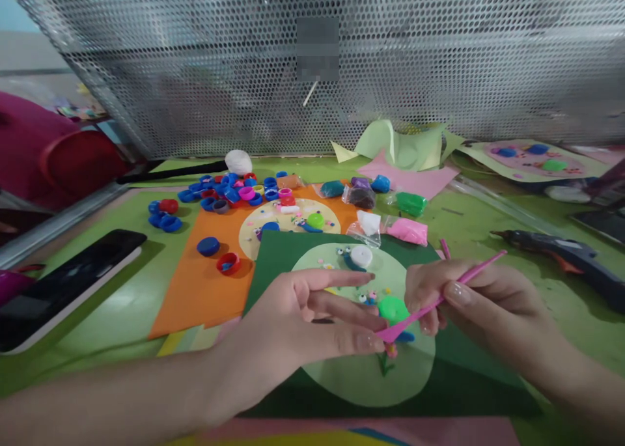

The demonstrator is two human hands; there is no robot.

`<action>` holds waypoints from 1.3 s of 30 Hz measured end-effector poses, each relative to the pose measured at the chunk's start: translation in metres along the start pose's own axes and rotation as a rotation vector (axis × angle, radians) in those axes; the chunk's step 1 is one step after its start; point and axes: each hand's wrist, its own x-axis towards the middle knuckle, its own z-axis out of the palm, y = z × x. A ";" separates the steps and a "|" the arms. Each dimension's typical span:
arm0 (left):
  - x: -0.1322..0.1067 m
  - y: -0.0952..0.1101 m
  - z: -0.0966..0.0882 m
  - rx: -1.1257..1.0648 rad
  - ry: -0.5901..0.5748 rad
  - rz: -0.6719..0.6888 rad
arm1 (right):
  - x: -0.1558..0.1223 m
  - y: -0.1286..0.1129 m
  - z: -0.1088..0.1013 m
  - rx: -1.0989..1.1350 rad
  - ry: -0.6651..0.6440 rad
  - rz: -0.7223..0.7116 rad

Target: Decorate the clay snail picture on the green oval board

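My right hand [469, 296] pinches a slim pink clay modelling tool [476, 271], held slantwise. A second short pink piece [444, 249] sticks up behind its fingers; I cannot tell what it belongs to. The tool's flat end lies at the thumb and middle fingertips of my left hand [297, 322], whose index finger is stretched out. Beneath both hands is a dark green sheet [469, 394] with a pale green paper circle [342, 384]. On the circle are clay figures with eyes, a white bottle cap [361, 256], a bright green cap [392, 309] and small flowers, partly covered by my fingers.
Further back lies an orange sheet [185, 296] with a decorated cream circle. Many bottle caps [229, 189] are heaped behind it. Bagged clay [407, 231] sits at centre right. A glue gun [561, 250] lies right, a phone [73, 283] left. A perforated metal panel [219, 62] stands behind.
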 end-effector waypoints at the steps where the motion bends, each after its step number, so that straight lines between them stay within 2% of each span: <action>1: 0.001 0.001 0.000 -0.004 0.012 0.012 | 0.000 0.000 0.000 0.001 0.004 0.001; 9: 0.001 0.009 0.006 -0.039 0.049 -0.021 | 0.001 -0.001 0.001 0.034 -0.007 -0.004; 20: 0.000 0.000 -0.002 0.036 0.081 -0.031 | -0.003 0.000 -0.002 0.006 0.028 0.017; 25: 0.000 0.010 0.005 -0.047 0.044 -0.045 | -0.003 -0.001 0.000 -0.005 0.031 0.006; 30: -0.004 0.016 0.011 0.009 0.104 -0.089 | -0.001 -0.002 0.005 0.048 0.013 -0.015; 34: -0.007 0.011 0.007 0.067 0.114 -0.085 | 0.000 -0.002 0.005 0.071 0.006 0.002; 39: -0.004 0.001 0.002 0.014 0.093 -0.024 | -0.001 0.000 0.003 0.095 -0.002 0.039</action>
